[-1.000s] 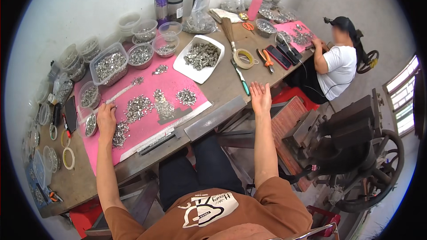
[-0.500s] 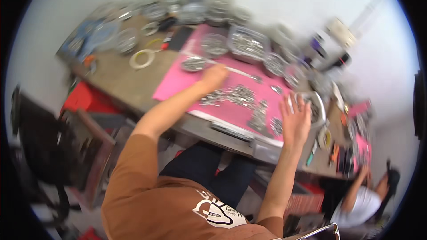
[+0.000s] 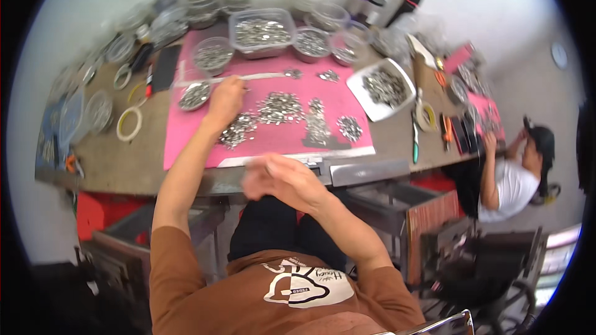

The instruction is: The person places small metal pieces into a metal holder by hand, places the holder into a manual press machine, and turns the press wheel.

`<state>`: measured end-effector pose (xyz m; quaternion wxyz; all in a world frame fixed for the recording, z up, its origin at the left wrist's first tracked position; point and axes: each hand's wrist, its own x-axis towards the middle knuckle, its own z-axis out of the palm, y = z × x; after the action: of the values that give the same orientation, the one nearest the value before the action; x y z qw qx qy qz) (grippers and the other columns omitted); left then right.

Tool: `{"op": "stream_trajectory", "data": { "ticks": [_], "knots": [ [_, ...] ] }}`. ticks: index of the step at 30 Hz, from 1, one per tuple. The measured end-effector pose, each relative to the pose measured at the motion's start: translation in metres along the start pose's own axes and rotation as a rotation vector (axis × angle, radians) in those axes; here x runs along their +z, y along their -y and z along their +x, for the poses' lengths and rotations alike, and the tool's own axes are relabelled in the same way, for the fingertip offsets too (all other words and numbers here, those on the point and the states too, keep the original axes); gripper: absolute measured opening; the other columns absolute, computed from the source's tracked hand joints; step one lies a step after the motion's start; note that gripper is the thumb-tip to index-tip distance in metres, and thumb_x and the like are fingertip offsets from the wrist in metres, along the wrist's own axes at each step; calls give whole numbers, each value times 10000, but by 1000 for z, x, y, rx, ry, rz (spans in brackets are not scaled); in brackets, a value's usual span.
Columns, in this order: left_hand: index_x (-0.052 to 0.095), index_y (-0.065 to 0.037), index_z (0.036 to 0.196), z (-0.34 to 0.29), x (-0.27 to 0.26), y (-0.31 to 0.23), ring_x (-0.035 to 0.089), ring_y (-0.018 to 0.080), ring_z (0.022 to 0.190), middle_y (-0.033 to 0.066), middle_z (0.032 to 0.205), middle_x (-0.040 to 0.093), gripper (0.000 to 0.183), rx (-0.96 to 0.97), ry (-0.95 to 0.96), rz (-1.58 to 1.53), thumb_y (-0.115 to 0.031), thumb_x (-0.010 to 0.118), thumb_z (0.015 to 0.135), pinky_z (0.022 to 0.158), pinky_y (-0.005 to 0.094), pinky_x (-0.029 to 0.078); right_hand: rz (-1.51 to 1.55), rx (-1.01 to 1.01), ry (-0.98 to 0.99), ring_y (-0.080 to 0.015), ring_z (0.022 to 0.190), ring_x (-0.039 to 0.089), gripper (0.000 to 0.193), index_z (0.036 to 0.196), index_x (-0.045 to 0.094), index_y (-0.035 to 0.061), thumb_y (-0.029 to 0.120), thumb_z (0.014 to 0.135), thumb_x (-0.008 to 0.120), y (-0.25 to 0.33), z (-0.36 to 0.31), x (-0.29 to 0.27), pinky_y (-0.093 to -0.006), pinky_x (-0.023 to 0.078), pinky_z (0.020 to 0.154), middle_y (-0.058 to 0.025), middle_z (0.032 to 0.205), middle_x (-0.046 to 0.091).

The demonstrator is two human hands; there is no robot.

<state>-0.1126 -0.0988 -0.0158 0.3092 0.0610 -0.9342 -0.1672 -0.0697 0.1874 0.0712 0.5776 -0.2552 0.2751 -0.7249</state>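
My left hand [image 3: 227, 102] is closed at the left of the pink mat [image 3: 282, 135], beside a round tub [image 3: 195, 95] of small shiny metal pieces. A tiny dark tip shows at its fingers, too small to name. A long white strip [image 3: 264, 76] runs behind that hand. Below it lies a pile of metal pieces [image 3: 238, 131], with a larger pile [image 3: 279, 108] to the right. My right hand [image 3: 287, 180] hangs over the table's front edge, apart from the mat. Its fingers are smeared by motion, so their hold cannot be told.
Metal pieces fill a rectangular tub [image 3: 262, 28] and a white tray [image 3: 380, 90]. Further piles lie right of centre. Tape rolls [image 3: 129, 124] and stacked tubs [image 3: 203, 1] line the left and back. At far right a co-worker [image 3: 509, 174] sits at the table.
My view has turned, shifting the table in the picture. The right hand has moved from beside the white tray, fingers spread, to the table's front edge. My left hand stays near the round tub.
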Motion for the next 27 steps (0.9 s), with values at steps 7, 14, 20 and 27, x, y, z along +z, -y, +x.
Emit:
{"op": "stream_trajectory", "data": {
  "ticks": [7,14,20,27],
  "knots": [
    [713,-20,922,24,6,-14,646,376,958,166,956,659,113,-68,134,-54,-110,653,890,847,480,514,142,-92,-346,-235,875,707,261,1225,608,-17,169,1056,537,-19,-112,-57,-352,571,800,-152,977,708],
    [703,-14,923,24,5,-11,641,384,926,170,926,646,116,-37,63,-29,-107,634,915,821,472,506,72,-98,-413,-192,834,679,228,1191,621,3,170,1052,554,-27,-113,-62,-329,552,785,-118,942,697],
    [706,-16,953,23,-6,-20,658,374,912,177,923,669,104,-29,21,-112,-84,642,906,811,453,523,5,-63,-339,-178,832,677,227,1194,621,2,168,1051,560,-20,-101,-53,-313,549,781,-111,947,698],
    [700,-14,990,-42,-14,-117,682,305,874,132,919,682,107,111,289,-447,-84,680,911,777,387,546,-308,18,-349,-152,851,678,214,1188,632,7,159,1046,579,-15,-101,-52,-277,543,772,-93,960,705]
  ]
}}
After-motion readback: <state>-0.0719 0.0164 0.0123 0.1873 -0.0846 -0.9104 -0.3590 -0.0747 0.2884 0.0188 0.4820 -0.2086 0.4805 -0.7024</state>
